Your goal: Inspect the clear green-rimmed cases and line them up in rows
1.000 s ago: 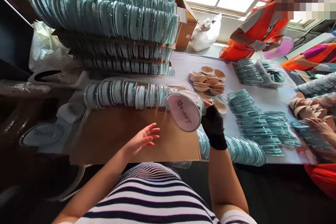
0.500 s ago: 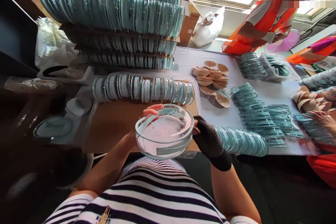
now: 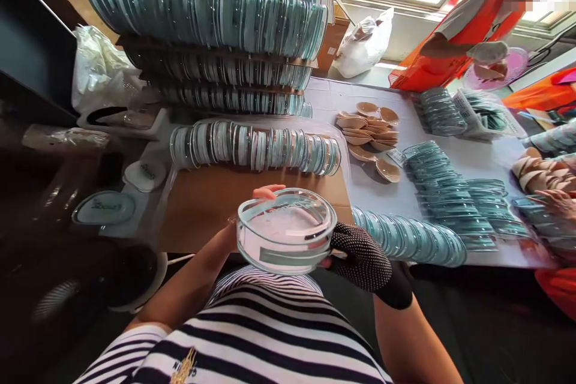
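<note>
Head view. The round clear plastic case with a pale pink insert (image 3: pixel 286 231) is held level in front of the person's striped shirt (image 3: pixel 265 336), just above the near edge of the brown cardboard sheet (image 3: pixel 225 207). Both hands grip this case. The left hand (image 3: pixel 252 216), bare, is mostly hidden behind the case; one fingertip shows over the far rim, and the hand is closed on the case's left side. The right hand (image 3: pixel 366 255), in a black mesh glove, clamps the case's right edge with fingers curled on it.

On the cardboard sheet, beyond the case, lies a row of clear round cases standing on edge (image 3: pixel 256 147). Behind that row rise stacked tiers of teal-tinted round cases (image 3: pixel 211 12), separated by cardboard layers. To the right of the gloved hand, a fanned line of teal round lids (image 3: pixel 409 240) runs along the near edge of the white-covered table (image 3: pixel 450 162). Further out on the table sit a pile of beige cup-shaped pads (image 3: pixel 369 129) and more overlapped teal lids (image 3: pixel 454 192).

To the left, an oval case with printed lettering (image 3: pixel 104 207) lies flat on a dark surface, with a white plastic bag (image 3: pixel 101 72) behind it. At the far side, a co-worker in an orange top (image 3: pixel 454 36) handles a pink round item (image 3: pixel 495 69). Another co-worker's hand (image 3: pixel 555 201) rests at the right edge.
</note>
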Demonstrator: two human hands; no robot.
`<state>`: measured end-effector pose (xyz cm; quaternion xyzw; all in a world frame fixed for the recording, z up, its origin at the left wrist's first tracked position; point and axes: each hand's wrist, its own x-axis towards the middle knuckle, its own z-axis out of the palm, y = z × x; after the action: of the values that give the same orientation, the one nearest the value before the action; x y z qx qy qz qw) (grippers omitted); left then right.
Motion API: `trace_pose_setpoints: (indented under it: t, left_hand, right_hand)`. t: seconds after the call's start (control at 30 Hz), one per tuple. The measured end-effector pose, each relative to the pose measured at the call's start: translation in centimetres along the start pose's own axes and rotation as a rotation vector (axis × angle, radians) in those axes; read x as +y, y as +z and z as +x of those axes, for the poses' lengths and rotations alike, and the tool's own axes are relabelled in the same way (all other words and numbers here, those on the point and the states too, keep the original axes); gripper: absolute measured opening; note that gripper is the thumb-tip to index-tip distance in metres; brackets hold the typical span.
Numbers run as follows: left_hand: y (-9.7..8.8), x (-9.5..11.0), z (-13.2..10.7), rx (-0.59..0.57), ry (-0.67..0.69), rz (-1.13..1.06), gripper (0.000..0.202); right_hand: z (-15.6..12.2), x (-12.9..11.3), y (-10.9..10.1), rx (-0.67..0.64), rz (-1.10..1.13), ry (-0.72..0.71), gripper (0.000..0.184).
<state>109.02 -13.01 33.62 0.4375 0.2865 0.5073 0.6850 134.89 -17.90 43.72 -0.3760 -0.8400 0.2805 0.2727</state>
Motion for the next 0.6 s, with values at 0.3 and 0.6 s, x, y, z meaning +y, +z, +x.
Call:
trace_pose_setpoints:
  t: [0.3,0.6]
  left_hand:
    - [-1.4,1.2,-0.2,-0.101,0.239,0.191,0.029]
    - [-0.5,1.2,0.1,-0.063,0.063,0.28,0.034]
  right_hand:
    - [-1.2,0.2,1.4,-0.04,-0.152,0.012,0.025]
    - [-0.8,0.2,1.0,0.398,-0.41,0.061,0.055]
